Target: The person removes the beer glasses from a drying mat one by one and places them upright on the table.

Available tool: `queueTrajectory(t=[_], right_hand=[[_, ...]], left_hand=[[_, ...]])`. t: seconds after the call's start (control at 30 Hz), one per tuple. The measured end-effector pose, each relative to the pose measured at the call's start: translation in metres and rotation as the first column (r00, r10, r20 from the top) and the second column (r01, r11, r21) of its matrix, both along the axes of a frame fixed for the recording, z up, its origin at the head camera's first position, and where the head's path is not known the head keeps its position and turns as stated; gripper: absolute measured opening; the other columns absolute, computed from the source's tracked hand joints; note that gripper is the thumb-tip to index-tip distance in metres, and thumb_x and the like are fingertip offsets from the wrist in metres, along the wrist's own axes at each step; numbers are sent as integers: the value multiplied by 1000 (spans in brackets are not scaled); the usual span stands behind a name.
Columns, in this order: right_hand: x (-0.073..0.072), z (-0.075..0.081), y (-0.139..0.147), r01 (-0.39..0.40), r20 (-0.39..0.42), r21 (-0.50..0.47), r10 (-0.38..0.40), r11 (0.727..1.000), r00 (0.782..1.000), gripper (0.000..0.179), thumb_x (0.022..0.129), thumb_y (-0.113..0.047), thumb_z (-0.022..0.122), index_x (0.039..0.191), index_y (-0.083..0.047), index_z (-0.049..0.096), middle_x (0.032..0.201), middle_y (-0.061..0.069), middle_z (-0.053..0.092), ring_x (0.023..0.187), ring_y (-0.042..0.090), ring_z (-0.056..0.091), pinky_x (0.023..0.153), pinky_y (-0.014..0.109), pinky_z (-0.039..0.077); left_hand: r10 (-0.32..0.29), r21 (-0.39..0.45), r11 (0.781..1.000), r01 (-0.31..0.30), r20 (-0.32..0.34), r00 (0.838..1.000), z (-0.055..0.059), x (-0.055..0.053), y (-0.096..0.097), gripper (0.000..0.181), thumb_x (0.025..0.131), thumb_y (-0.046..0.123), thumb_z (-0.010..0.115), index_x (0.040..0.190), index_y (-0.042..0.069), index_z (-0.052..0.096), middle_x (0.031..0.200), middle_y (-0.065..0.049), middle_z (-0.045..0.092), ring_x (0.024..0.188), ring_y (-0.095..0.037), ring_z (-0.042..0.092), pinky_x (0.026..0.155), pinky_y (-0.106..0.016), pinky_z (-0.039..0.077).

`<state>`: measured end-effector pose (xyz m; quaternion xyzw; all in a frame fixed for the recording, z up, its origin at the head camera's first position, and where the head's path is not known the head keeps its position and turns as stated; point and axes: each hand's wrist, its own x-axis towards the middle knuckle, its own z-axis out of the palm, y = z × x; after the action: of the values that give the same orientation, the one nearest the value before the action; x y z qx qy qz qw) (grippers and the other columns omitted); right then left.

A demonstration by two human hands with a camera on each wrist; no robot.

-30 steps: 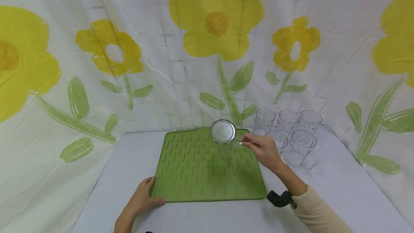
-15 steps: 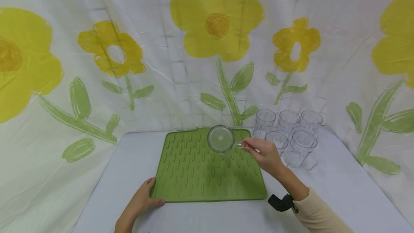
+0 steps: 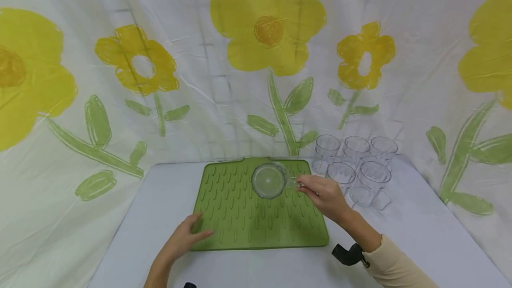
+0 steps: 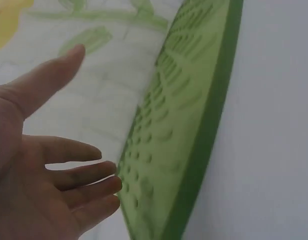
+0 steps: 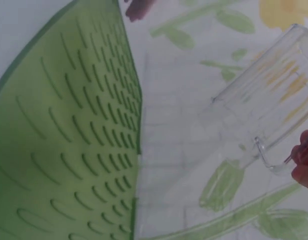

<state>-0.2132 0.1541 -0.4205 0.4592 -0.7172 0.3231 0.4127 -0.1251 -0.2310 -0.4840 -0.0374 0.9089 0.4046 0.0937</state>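
Note:
In the head view my right hand [image 3: 326, 194] pinches the handle of a clear glass mug [image 3: 269, 182], which hangs tilted above the green ridged drying mat [image 3: 256, 230]. One round end of the mug is turned toward the head camera. Its glass body [image 5: 274, 85] and looped handle also show in the right wrist view, where only my fingertips [image 5: 304, 167] appear. My left hand [image 3: 182, 237] is over the mat's front left corner, thumb and fingers spread and holding nothing. The left wrist view has that palm [image 4: 34, 195] beside the mat's rim [image 4: 209, 135].
Several clear glass mugs [image 3: 374, 177] stand grouped on the white table [image 3: 424, 234] to the right of the mat, close to my right forearm. A white curtain with yellow flowers [image 3: 268, 30] hangs behind the table. A black wrist device [image 3: 347, 254] sits by my right sleeve.
My left hand has let go of the mat's left corner and moved slightly up and right, fingers spreading. The mug has turned in my right hand and shifted a little left and lower.

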Motion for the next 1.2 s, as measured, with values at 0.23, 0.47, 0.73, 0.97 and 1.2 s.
queueTrajectory(t=[0.23, 0.47, 0.73, 0.97, 1.2], right_hand=[[0, -1, -1, -35, -37, 18, 36, 999, 999, 32, 99, -23, 55, 93, 2, 72, 84, 12, 74, 75, 24, 73, 69, 22, 60], [0, 2, -4, -108, -127, -10, 106, 994, 986, 23, 97, -14, 59, 93, 4, 73, 84, 14, 74, 76, 26, 73, 77, 21, 60], [0, 0, -8, -126, -235, -3, 122, 992, 964, 20, 95, -12, 62, 90, 3, 75, 84, 13, 74, 75, 26, 72, 74, 26, 61], [2, 1, -11, -131, -287, 63, 143, 989, 947, 18, 96, -8, 60, 90, 3, 74, 83, 11, 74, 77, 26, 72, 74, 29, 61], [5, -1, -15, -122, -335, 101, 149, 987, 930, 20, 97, -6, 58, 89, 3, 74, 82, 13, 75, 75, 27, 73, 72, 31, 62]], left_hand=[[-27, 222, 975, 30, -16, 1000, 14, -7, 25, 74, 93, 39, 64, 149, 0, 35, 150, -23, 42, 137, -48, 39, 111, -59, 38], [-180, 385, 904, 187, -56, 982, 28, -19, 37, 61, 103, 35, 46, 151, 1, 31, 149, -22, 43, 138, -42, 40, 114, -58, 34], [-315, 582, 758, 293, -66, 947, 42, -35, 51, 68, 106, 45, 31, 150, -6, 26, 150, -27, 39, 141, -39, 38, 117, -43, 36], [-316, 735, 641, 223, -11, 949, 50, -50, 68, 81, 103, 55, 26, 148, -12, 24, 149, -32, 37, 133, -27, 50, 111, -33, 45], [-350, 773, 597, 216, 8, 937, 53, -59, 77, 84, 101, 57, 33, 146, -14, 26, 144, -27, 46, 125, -18, 55, 106, -30, 49]])
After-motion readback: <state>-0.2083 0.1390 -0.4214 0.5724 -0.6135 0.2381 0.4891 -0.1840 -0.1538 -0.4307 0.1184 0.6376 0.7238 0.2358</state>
